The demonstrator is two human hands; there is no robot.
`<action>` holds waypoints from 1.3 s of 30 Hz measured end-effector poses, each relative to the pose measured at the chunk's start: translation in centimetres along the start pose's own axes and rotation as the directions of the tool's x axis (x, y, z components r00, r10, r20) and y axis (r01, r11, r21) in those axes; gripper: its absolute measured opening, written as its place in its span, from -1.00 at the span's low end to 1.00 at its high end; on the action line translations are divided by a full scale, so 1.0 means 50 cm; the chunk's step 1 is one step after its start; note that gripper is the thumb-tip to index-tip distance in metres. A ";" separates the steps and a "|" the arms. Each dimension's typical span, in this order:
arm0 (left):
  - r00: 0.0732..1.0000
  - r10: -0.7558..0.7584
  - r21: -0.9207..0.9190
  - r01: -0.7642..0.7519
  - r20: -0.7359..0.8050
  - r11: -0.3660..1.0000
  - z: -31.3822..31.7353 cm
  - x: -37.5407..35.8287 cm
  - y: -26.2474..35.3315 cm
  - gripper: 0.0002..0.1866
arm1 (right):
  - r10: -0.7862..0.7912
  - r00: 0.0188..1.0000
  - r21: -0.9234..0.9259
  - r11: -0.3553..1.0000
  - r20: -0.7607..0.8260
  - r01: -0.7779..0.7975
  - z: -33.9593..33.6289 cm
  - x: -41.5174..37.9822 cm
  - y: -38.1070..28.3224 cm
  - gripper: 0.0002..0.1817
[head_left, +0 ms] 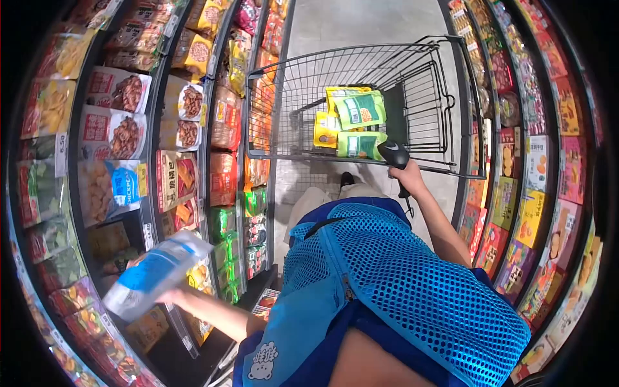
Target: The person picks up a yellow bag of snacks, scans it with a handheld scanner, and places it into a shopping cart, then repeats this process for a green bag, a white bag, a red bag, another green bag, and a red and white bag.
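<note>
Supermarket aisle, seen from above the person's chest. Shelves (213,116) of packaged snacks run along the left, a second run of shelving (516,129) along the right, grey floor between.

Shopping cart (361,84), wire basket, stands ahead on the floor in the middle of the aisle, its near rim just beyond the person's body. Inside, toward the near right part of the basket, lie several pouches: a green pouch (361,109) on top, yellow packs (325,129) under and beside it, another green one nearest the rim.

Blue mesh vest (400,271) fills the near centre.

Left arm reaches out low and to the left, forearm bare, extended toward the lower shelves. Left hand (169,295) is closed around the bottom edge of a blue-and-white bag (155,274); the bag is tilted, top end toward the upper right, blurred, just in front of the left shelf and well apart from the cart.

Right arm is stretched forward, elbow nearly straight. Right hand (407,177) is wrapped tight on the grip of a black handheld scanner (394,156), whose head sits at the cart's near rim, beside the nearest green pouch.
</note>
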State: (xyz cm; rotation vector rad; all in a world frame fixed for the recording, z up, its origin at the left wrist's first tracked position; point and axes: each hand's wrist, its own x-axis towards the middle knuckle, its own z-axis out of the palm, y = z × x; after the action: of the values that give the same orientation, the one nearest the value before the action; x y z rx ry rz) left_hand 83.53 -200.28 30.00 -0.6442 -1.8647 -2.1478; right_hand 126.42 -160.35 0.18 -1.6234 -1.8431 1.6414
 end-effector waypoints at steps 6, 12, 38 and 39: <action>0.540 -0.331 -0.505 0.841 0.774 0.194 0.300 -0.170 -0.157 -0.77 | -0.154 0.987 0.001 0.988 -0.046 0.154 0.021 -0.083 -0.172 -0.65; 0.340 -0.224 -0.395 0.876 0.913 -0.277 0.532 -0.162 -0.226 -0.83 | -0.334 0.939 0.356 0.890 0.082 0.285 0.079 -0.127 -0.377 -0.66; 0.469 0.189 -0.466 0.883 0.863 -0.062 0.526 0.379 -0.206 -0.80 | -0.072 0.990 0.273 0.961 0.120 0.037 0.132 -0.012 -0.377 -0.77; 0.462 0.201 -0.464 0.885 0.864 -0.040 0.533 0.389 -0.203 -0.80 | -0.060 0.985 0.245 0.969 0.163 0.018 0.132 -0.009 -0.382 -0.78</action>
State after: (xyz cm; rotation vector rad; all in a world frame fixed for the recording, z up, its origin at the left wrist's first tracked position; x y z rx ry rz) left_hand 66.70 -170.25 32.67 -1.6113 0.0553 -4.0490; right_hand 110.83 -160.56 13.03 -1.3756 -1.6544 1.9532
